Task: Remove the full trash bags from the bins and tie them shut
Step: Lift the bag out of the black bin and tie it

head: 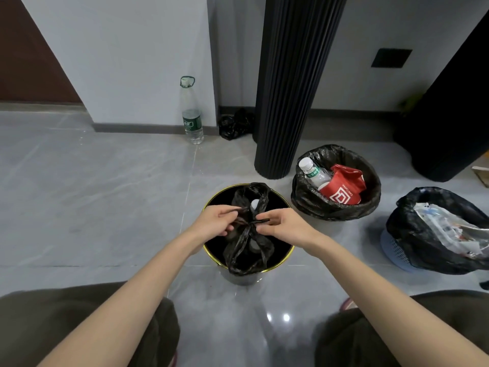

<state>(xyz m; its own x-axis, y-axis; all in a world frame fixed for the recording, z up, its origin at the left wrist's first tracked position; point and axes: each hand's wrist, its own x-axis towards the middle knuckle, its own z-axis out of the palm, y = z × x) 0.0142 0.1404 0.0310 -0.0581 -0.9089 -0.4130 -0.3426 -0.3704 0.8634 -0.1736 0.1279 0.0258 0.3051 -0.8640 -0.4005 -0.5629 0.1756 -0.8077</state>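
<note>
A: How many bags?
B: Three, in bins on the floor.
A: And the hands?
B: Left hand and right hand each pinch a twisted end of the knotted bag sitting in the gold-rimmed bin.

Upright water bottle against the wall — black fluted column, perhaps fabric.

The red paper bag bears white lettering, apparently "Cotti Coffee", beside a square logo. The green labels on the two bottles are printed too small to read.
</note>
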